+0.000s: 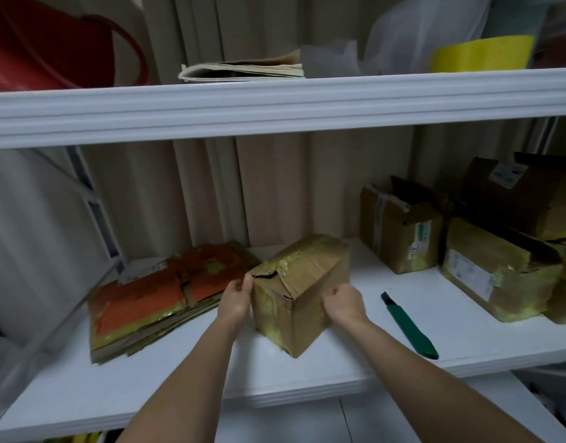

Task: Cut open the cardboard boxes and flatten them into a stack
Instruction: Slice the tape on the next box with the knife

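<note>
Hands on a taped cardboard box, white shelf.
Flattened cardboard stack (154, 302) lies at left; beside it the left hand (237, 297) pinches the taped cardboard box (299, 289) at its torn top corner, the right hand (342, 303) curls against its right side; green utility knife (409, 326) lies apart; more taped boxes (499, 276) stand right on the shelf (403, 356).

I get one head cam only, worn up high, facing forward and slightly down at the white shelf (403, 356) from close range, forearms reaching in from the bottom edge.
</note>
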